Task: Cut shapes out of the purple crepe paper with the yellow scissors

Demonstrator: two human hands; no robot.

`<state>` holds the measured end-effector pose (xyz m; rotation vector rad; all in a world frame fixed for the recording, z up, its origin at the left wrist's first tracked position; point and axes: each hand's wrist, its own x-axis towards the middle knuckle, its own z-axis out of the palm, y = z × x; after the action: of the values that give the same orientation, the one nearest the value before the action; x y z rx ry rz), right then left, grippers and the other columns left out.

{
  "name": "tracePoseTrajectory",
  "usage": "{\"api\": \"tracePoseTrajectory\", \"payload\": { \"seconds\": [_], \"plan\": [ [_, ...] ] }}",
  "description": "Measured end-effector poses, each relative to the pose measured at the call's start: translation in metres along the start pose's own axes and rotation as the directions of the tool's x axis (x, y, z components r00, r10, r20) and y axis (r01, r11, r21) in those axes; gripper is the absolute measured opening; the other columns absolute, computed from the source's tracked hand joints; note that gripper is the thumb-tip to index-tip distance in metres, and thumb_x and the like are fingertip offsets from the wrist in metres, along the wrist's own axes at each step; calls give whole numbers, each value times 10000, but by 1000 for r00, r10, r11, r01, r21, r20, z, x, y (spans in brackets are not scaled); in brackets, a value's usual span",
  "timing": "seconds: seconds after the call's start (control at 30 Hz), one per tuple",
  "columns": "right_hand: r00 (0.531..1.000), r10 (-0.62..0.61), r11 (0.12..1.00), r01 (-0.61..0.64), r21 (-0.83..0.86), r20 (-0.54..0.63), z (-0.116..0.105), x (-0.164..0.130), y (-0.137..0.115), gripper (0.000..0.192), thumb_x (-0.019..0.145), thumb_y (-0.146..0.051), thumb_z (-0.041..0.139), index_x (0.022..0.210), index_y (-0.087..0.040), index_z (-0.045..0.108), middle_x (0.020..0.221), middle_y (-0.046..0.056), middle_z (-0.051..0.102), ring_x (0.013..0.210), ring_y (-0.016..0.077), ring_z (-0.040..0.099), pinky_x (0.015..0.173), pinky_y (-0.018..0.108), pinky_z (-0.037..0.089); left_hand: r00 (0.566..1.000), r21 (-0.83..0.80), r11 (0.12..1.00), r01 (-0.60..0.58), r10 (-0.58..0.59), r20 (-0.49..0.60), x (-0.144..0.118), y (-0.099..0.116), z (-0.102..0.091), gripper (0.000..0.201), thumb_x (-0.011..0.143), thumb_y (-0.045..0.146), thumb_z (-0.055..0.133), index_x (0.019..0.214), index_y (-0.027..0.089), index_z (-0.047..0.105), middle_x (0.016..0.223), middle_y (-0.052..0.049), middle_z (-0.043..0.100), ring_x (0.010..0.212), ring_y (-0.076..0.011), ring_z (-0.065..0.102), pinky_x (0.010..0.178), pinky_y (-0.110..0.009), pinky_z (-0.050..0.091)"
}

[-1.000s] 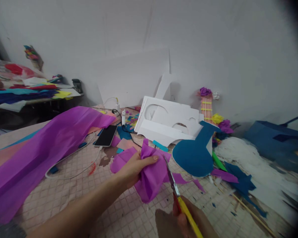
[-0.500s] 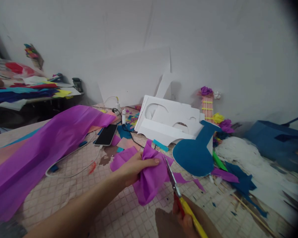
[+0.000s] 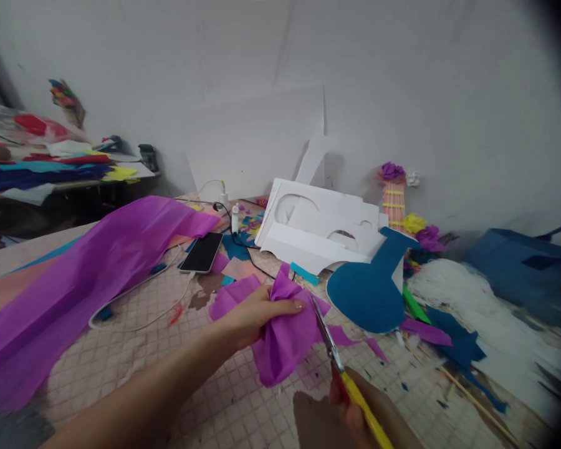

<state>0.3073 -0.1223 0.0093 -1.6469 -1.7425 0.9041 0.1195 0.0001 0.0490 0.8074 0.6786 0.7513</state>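
Observation:
My left hand [image 3: 262, 313] is closed on a bunched piece of purple crepe paper [image 3: 285, 349], its thumb pressing the folds from above. In my right hand [image 3: 355, 405] is a pair of scissors [image 3: 333, 354] with yellow and red handles. The blades look nearly closed, and their tips lie against the right edge of the purple paper. Under and beside the blades, a thin purple strip [image 3: 348, 337] stretches to the right on the table. A blue paper cutout [image 3: 367, 296] shaped like a round flask lies just right of the scissors.
A long purple paper sheet [image 3: 107, 249] spreads over the left side. A phone [image 3: 202, 252] with a white cable lies behind my left arm. White card cutouts [image 3: 315, 218] lean at the back. On the right are white stuffing [image 3: 462, 293], a wooden stick [image 3: 477, 405] and blue scraps.
The whole view has shifted very slightly. Both hands, the purple paper and the scissors keep almost the same positions relative to each other.

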Motion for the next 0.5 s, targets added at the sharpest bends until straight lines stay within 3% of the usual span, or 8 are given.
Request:
{"api": "tracePoseTrajectory", "payload": {
  "seconds": [0.23, 0.5],
  "plan": [
    [997, 66, 998, -66, 23, 35, -10, 2, -13, 364, 738, -598, 504, 683, -239, 537, 569, -9, 563, 535, 158, 540, 497, 244, 386, 1000, 10, 1000, 14, -14, 13, -1, 0, 0, 305, 555, 244, 824, 735, 126, 608, 691, -20, 645, 616, -118, 603, 601, -230, 483],
    [995, 93, 995, -94, 36, 35, -13, 1, -14, 303, 709, -554, 554, 682, -252, 557, 606, 1, 605, 545, 179, 577, 508, 254, 427, 1000, 6, 1000, 22, -22, 5, -1, 1, -1, 274, 555, 222, 820, 727, 131, 627, 710, -27, 654, 638, -131, 608, 629, -244, 478]
  ]
}}
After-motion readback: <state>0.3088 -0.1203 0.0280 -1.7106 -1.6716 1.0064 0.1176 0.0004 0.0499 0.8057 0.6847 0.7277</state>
